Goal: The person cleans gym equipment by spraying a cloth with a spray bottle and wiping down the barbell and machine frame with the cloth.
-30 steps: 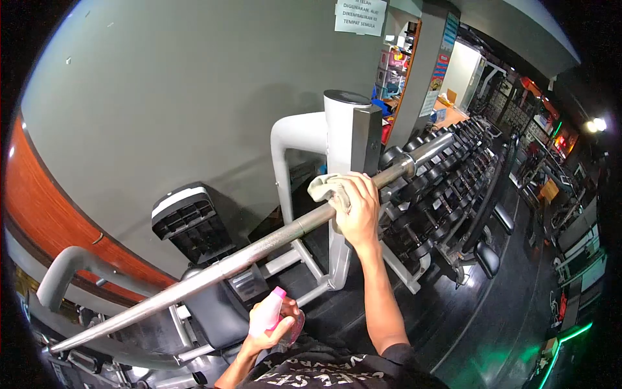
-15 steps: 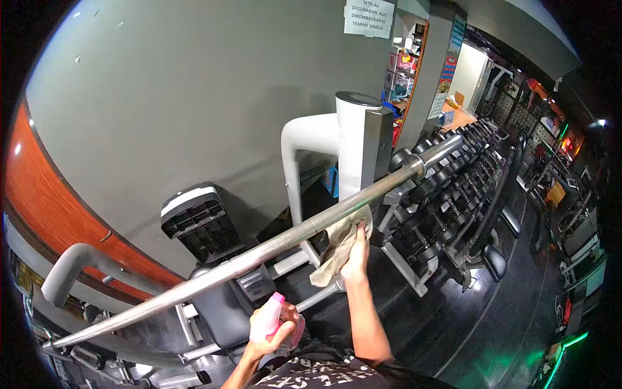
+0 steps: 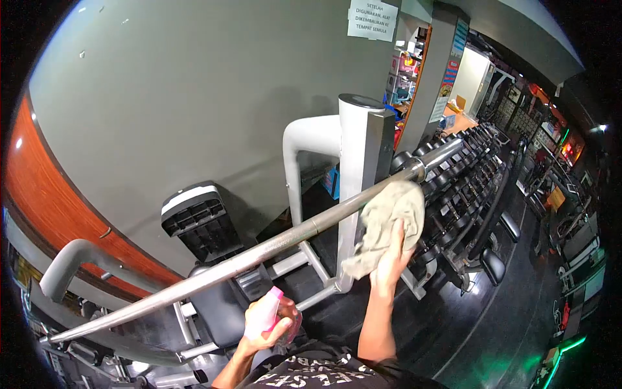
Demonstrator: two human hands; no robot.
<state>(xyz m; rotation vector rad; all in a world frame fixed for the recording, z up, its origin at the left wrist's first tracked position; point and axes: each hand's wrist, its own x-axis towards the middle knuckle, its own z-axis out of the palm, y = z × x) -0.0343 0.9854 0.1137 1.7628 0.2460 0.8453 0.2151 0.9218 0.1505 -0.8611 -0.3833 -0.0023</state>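
A long metal barbell bar (image 3: pixel 259 251) runs diagonally from the lower left to the upper right, in front of a white machine post (image 3: pixel 353 149). My right hand (image 3: pixel 390 259) holds a pale cloth (image 3: pixel 393 217), which is spread out beneath and beside the bar near its right end. Low in the middle, my left hand (image 3: pixel 262 329) is wrapped round a pink spray bottle (image 3: pixel 266 311), below the bar. Part of the bottle is hidden by the fingers.
Behind the bar stands a black padded seat (image 3: pixel 219 314) with a backrest (image 3: pixel 197 217). A dumbbell rack (image 3: pixel 453 201) stretches away at the right. A grey wall (image 3: pixel 181 97) with a paper sign (image 3: pixel 372 19) rises behind. Curved grey tubing (image 3: pixel 71 262) is at the left.
My right hand has come off the top of the bar, dropped below it and moved right, and the cloth has opened out. My left hand keeps the bottle in nearly the same place.
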